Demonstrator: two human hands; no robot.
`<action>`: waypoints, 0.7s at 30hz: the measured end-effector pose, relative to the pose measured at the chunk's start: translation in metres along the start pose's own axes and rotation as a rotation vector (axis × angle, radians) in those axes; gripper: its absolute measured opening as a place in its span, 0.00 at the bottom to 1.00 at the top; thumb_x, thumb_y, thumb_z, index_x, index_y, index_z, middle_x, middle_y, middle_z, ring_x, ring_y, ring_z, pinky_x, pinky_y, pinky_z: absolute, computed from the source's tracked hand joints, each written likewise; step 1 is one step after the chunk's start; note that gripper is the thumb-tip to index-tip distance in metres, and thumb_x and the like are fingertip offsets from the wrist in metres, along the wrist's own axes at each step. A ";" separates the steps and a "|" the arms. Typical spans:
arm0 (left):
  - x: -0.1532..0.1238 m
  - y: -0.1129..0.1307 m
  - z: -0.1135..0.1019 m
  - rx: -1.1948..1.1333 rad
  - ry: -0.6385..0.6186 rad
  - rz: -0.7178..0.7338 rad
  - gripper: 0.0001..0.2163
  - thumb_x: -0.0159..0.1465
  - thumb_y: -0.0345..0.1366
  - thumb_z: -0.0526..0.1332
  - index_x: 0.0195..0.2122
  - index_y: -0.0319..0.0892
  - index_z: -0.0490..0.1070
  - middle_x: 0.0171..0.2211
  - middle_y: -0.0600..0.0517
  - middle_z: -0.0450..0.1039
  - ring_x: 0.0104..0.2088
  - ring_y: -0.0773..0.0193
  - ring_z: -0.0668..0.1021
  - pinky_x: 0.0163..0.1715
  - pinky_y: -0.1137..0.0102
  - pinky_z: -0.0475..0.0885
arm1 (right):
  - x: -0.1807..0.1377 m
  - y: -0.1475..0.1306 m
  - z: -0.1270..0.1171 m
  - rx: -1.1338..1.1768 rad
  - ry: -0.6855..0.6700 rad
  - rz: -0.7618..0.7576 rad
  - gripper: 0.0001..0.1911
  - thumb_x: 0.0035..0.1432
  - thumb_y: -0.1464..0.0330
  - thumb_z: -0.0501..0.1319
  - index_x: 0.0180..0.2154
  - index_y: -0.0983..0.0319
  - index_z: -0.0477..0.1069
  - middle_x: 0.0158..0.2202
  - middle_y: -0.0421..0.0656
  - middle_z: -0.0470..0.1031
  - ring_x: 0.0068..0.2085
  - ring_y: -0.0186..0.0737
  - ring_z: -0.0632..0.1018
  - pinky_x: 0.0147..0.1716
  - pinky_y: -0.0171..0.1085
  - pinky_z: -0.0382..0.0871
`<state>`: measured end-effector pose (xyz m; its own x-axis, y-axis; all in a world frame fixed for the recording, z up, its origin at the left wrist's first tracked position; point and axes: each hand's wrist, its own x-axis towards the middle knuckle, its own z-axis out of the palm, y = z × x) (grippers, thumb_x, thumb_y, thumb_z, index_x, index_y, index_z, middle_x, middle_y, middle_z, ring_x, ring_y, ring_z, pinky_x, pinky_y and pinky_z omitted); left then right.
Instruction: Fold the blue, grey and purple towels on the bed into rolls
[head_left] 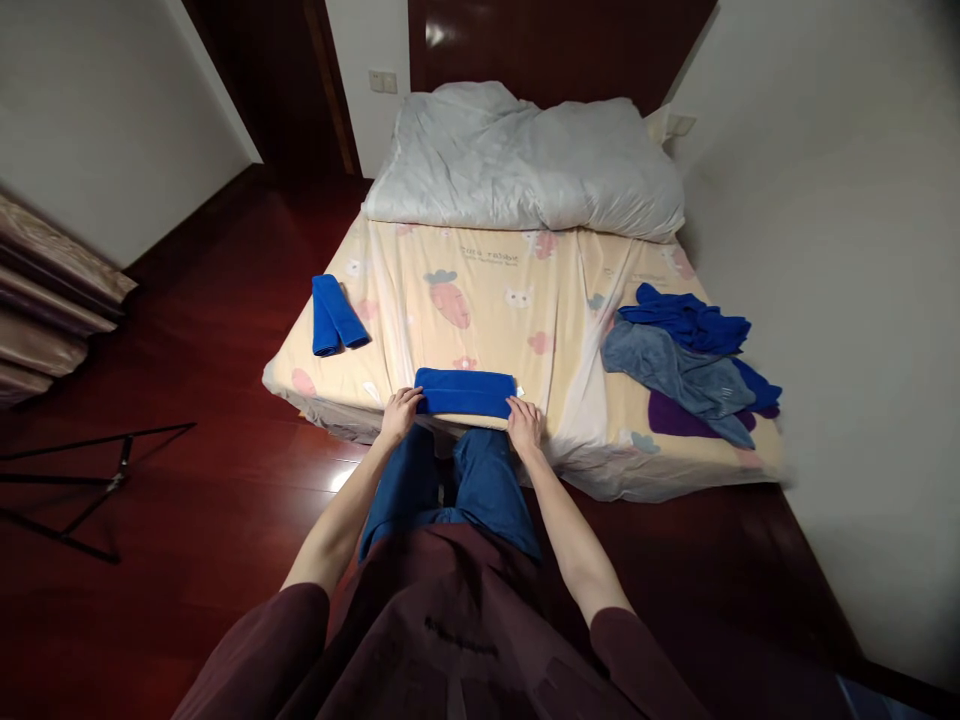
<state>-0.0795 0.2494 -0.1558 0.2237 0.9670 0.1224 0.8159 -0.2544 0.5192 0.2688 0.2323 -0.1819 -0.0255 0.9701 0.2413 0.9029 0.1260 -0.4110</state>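
1. The left grip (401,410) has its fingers on the left end of a folded blue cloth (465,392); I cannot tell whether it pinches the fabric or only rests there.
2. The right grip (524,422) touches the near right corner of the same cloth, fingertips on top; whether it is clenched on it I cannot tell either.
3. The folded cloth lies flat between the two grips, a long strip along the near edge of the bed (495,325), with a small white tag (520,392) showing just beyond the right grip.
4. The fingers get in the way of the view, covering parts of both ends of the strip.
5. Beyond the left grip and further left, two folded blue strips (328,318) lie on the patterned sheet, touching at the far end and spreading apart toward the person.
6. Well to the right of the right grip sits a loose heap: a crumpled blue cloth (686,318) at the far side, a grey-blue cloth (679,365) across the middle, and a purple cloth (673,415) partly under it.
7. Far ahead of both grips, a bulky pale duvet (517,165) fills the head of the bed.
8. On the floor, well left of the left grip, stand the dark legs of a stand (97,482).
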 end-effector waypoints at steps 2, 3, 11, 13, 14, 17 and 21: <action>-0.001 -0.004 0.000 -0.022 -0.037 -0.009 0.18 0.72 0.31 0.50 0.57 0.45 0.73 0.66 0.49 0.68 0.63 0.52 0.68 0.62 0.55 0.65 | -0.003 0.003 0.003 0.024 0.007 -0.009 0.27 0.65 0.75 0.48 0.61 0.61 0.72 0.63 0.48 0.73 0.59 0.50 0.71 0.61 0.50 0.62; -0.002 -0.005 -0.001 -0.031 -0.052 -0.020 0.18 0.72 0.32 0.51 0.59 0.45 0.72 0.67 0.49 0.67 0.64 0.53 0.68 0.63 0.56 0.65 | -0.004 0.004 0.003 0.034 0.007 -0.019 0.28 0.65 0.75 0.49 0.62 0.61 0.72 0.64 0.47 0.72 0.59 0.49 0.72 0.62 0.50 0.62; 0.002 -0.002 -0.002 0.049 -0.128 -0.076 0.32 0.58 0.26 0.59 0.66 0.46 0.65 0.69 0.48 0.63 0.63 0.45 0.67 0.61 0.51 0.66 | -0.002 0.011 -0.004 0.038 -0.047 -0.048 0.32 0.57 0.72 0.57 0.64 0.61 0.69 0.66 0.47 0.69 0.60 0.51 0.72 0.63 0.51 0.63; 0.004 -0.001 -0.002 0.063 -0.126 -0.080 0.33 0.58 0.24 0.56 0.66 0.46 0.65 0.68 0.48 0.65 0.63 0.45 0.68 0.60 0.51 0.67 | 0.001 0.012 -0.005 0.072 -0.044 -0.040 0.30 0.58 0.72 0.56 0.63 0.60 0.70 0.65 0.46 0.71 0.60 0.50 0.72 0.63 0.50 0.64; 0.004 -0.001 -0.003 0.062 -0.124 -0.083 0.33 0.59 0.24 0.56 0.67 0.45 0.65 0.67 0.47 0.66 0.62 0.46 0.68 0.59 0.52 0.67 | 0.003 0.012 -0.005 0.087 -0.046 -0.042 0.29 0.59 0.72 0.56 0.62 0.60 0.70 0.64 0.46 0.72 0.60 0.50 0.72 0.63 0.50 0.64; 0.005 -0.001 -0.004 0.035 -0.113 -0.087 0.32 0.60 0.25 0.55 0.67 0.45 0.65 0.65 0.45 0.69 0.62 0.47 0.69 0.59 0.53 0.68 | 0.006 0.012 -0.005 0.083 -0.064 -0.048 0.30 0.58 0.74 0.56 0.63 0.60 0.69 0.64 0.46 0.72 0.60 0.50 0.72 0.63 0.50 0.65; 0.007 -0.002 -0.005 0.002 -0.090 -0.099 0.31 0.61 0.24 0.55 0.66 0.45 0.67 0.64 0.44 0.70 0.61 0.47 0.70 0.59 0.53 0.68 | 0.006 0.007 -0.002 -0.016 -0.089 -0.022 0.33 0.55 0.79 0.55 0.63 0.60 0.68 0.64 0.48 0.72 0.60 0.54 0.71 0.60 0.53 0.65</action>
<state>-0.0821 0.2563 -0.1514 0.1886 0.9820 -0.0055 0.8372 -0.1579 0.5236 0.2761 0.2390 -0.1817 -0.0824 0.9819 0.1706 0.9084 0.1444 -0.3924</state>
